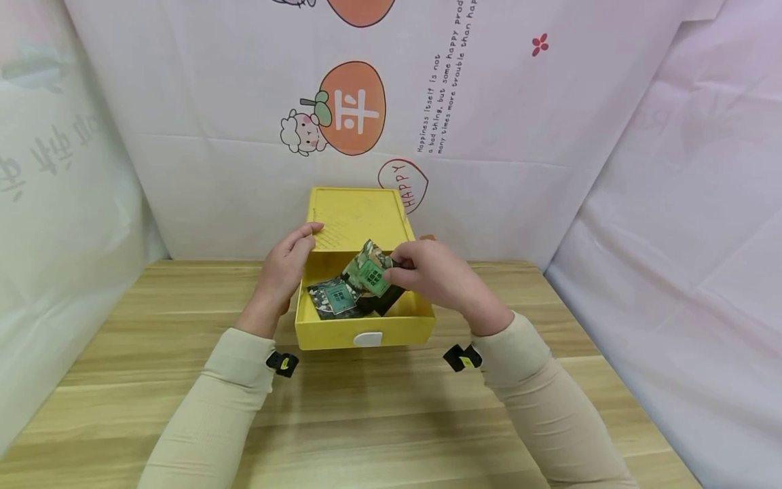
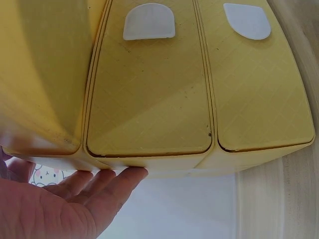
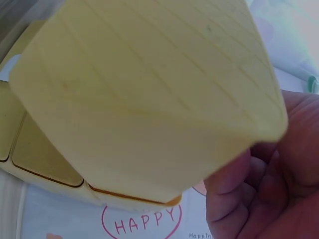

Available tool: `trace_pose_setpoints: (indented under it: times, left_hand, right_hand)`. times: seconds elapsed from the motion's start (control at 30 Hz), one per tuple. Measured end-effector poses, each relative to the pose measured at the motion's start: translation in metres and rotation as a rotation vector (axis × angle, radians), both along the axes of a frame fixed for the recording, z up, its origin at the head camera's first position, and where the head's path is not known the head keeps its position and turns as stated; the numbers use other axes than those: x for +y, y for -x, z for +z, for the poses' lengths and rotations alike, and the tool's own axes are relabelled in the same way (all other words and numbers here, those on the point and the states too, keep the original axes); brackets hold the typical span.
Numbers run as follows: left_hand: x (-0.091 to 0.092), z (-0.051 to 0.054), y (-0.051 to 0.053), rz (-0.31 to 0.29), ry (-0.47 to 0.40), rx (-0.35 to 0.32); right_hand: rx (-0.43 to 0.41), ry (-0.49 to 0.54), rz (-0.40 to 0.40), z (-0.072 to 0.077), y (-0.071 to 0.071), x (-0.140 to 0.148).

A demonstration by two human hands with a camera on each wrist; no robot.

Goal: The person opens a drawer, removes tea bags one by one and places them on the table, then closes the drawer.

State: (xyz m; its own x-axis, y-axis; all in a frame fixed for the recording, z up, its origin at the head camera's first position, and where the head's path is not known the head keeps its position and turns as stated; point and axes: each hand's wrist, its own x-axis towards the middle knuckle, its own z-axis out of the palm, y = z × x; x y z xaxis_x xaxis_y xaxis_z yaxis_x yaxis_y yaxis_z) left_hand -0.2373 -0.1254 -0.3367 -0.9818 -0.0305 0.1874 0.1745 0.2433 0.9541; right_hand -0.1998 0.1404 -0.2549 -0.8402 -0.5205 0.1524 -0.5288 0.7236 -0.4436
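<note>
A yellow drawer unit (image 1: pixel 360 210) stands on the table, its top drawer (image 1: pixel 330 333) pulled out toward me. Inside the drawer lies a dark packet with a teal label (image 1: pixel 339 297). Over it, tilted up, is a packet with a green label (image 1: pixel 370 272); my right hand (image 1: pixel 442 275) pinches its right edge between thumb and fingers. Beside the unit, my left hand (image 1: pixel 284 268) rests against its left side and top edge. In the left wrist view, straight fingers (image 2: pixel 112 191) touch the side. The right wrist view shows the drawer's outside, hiding the packets.
Two lower drawers (image 2: pixel 149 89) with white pull tabs stay pushed in. Behind the unit hangs a printed white cloth (image 1: pixel 489 102). More white cloth (image 1: pixel 672 238) hangs at the sides of the wooden table (image 1: pixel 366 421). A black strap shows at each wrist.
</note>
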Motion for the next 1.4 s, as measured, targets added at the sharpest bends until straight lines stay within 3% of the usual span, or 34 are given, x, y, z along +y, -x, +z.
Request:
trace_pose_setpoints:
  times: [0.33,0.6,0.9,1.4]
  left_hand:
    - [0.0,0.001,0.0,0.004,0.003,-0.004]
    - [0.001,0.001,0.001,0.007,0.004,-0.001]
    - [0.0,0.0,0.001,0.009,0.002,0.0]
    - [0.001,0.001,0.0,0.009,-0.003,0.001]
  right_hand:
    - [-0.105,0.206,-0.121,0.003,0.006,0.01]
    - [-0.097,0.361,-0.211,-0.003,0.017,0.019]
    - [-0.1,0.523,-0.253,-0.016,0.029,0.028]
    - [-0.093,0.634,-0.357,-0.029,0.042,0.038]
